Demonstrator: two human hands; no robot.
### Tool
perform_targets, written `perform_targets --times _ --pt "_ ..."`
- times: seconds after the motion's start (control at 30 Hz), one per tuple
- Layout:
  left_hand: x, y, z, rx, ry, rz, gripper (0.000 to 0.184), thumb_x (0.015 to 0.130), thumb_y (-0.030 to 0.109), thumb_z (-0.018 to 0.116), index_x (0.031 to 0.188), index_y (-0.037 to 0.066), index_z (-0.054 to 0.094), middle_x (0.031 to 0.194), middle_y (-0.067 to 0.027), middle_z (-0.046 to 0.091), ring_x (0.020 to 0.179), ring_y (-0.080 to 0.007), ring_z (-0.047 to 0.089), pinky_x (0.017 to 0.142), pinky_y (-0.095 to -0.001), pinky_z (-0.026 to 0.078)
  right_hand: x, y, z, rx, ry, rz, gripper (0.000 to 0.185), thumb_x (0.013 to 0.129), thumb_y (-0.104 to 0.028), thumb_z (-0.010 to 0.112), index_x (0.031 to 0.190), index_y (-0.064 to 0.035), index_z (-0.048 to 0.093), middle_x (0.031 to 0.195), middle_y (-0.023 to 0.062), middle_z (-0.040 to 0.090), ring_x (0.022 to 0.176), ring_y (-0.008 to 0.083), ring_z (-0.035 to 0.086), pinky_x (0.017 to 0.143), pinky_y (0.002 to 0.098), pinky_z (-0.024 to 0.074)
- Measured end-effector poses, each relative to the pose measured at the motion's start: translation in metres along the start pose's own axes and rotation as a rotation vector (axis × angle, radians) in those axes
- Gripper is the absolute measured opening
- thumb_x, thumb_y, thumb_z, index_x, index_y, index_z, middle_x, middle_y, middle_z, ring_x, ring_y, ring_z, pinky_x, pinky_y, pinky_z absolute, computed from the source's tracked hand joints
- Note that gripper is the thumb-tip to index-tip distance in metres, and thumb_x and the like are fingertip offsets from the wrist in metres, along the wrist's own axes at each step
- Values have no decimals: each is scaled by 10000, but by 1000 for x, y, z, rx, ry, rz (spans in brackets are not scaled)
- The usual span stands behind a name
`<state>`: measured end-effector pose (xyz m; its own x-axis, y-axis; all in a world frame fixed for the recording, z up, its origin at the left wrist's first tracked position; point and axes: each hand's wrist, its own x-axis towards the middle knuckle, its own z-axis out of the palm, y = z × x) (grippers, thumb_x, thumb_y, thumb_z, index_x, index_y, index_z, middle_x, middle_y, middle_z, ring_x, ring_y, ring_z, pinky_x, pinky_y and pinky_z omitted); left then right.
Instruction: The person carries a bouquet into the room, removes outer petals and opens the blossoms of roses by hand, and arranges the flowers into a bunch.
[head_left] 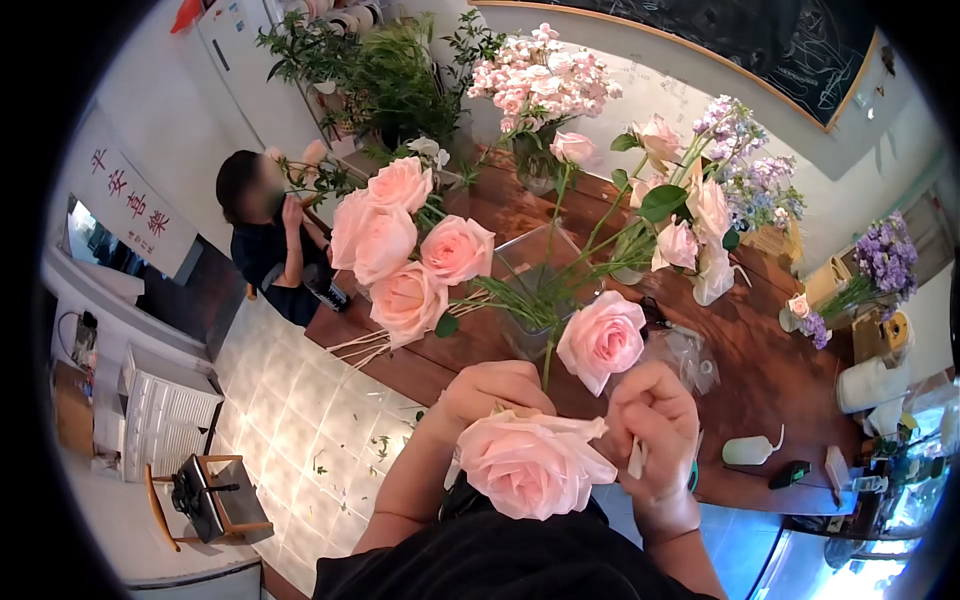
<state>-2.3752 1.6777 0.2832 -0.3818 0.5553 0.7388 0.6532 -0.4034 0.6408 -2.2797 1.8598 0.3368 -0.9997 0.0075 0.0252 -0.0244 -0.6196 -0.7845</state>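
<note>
Close to my chest, a large open pink rose (535,462) faces up toward me. My left hand (495,392) is closed behind its bloom, fingers bent around it; the stem under the bloom is hidden. Beside it, my right hand (655,425) is curled with a small pale piece (637,457), which looks like a petal, at its fingers. Just beyond my hands another pink rose (602,342) leans out of a clear square container (540,250) with green stems. A cluster of pink roses (405,245) lies on the left side, its stems over the table edge.
The wooden table (760,390) bears lighter roses (690,215), a vase of small pink blooms (545,80), purple flowers (885,255), crumpled clear plastic (685,360) and a white squeeze bottle (752,447). A person (275,235) sits at the far left. Leaf scraps lie on the tiled floor (290,400).
</note>
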Motion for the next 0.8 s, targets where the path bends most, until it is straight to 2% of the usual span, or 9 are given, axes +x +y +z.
perform_targets --times 0.13,0.2,0.27,0.4,0.5,0.6,0.63,0.7,0.8 --pt "4 -7 -2 -33 -82 120 181 744 144 648 818 -16 607 827 -139 622 619 -240 541 515 -333 419 6 -8 -8 -434 -341 -153 314 822 -116 639 1077 51 565 584 -1 539 476 21 416 457 189 318" --pt "7 -8 -2 -54 -76 149 174 747 131 640 827 -21 611 834 -144 619 624 -241 540 525 -329 419 6 -6 3 -668 -212 -252 316 824 -129 645 1073 50 570 617 23 582 501 18 453 470 186 350" --pt "-1 -7 0 -73 9 51 184 740 123 643 843 -27 616 843 -148 620 640 -248 551 546 -328 428 0 -8 13 -891 -11 -319 342 848 -304 628 876 33 580 600 60 573 576 98 553 530 226 433" --pt "-23 -16 6 -80 313 -183 199 730 120 653 859 -28 618 853 -148 622 660 -253 564 564 -329 438 -5 48 -8 -524 304 -731 271 890 -228 537 750 -20 435 621 105 572 524 137 540 484 254 439" --pt "-22 -19 6 -17 396 -181 212 722 118 660 870 -28 620 861 -147 624 675 -257 573 578 -329 445 -11 57 -15 148 -133 -234 175 860 -125 541 780 30 544 758 114 590 620 124 540 559 239 424" --pt "-15 -19 1 90 410 -115 226 714 116 666 882 -29 621 869 -147 626 690 -261 583 592 -329 453 -11 77 -23 -486 -350 1 34 813 -18 588 786 -3 602 727 29 577 639 33 502 550 204 391" --pt "-13 -19 -2 125 410 -89 231 711 115 669 886 -29 622 871 -146 627 695 -262 586 596 -329 455 -7 92 -26 -664 -509 175 62 808 -80 626 811 -20 612 742 55 588 648 107 550 562 253 417" --pt "-9 -20 -5 185 403 -44 241 706 113 673 893 -29 623 876 -146 628 705 -265 593 605 -330 460 3 112 -18 -1123 -757 77 122 800 -148 654 831 -36 618 746 103 591 661 244 573 578 335 442" --pt "-6 -20 -7 247 394 7 257 698 111 680 905 -29 625 884 -146 630 720 -269 602 619 -330 467 18 113 -29 -1145 -421 -391 191 782 -205 676 852 -37 616 775 135 593 715 350 552 616 403 447"
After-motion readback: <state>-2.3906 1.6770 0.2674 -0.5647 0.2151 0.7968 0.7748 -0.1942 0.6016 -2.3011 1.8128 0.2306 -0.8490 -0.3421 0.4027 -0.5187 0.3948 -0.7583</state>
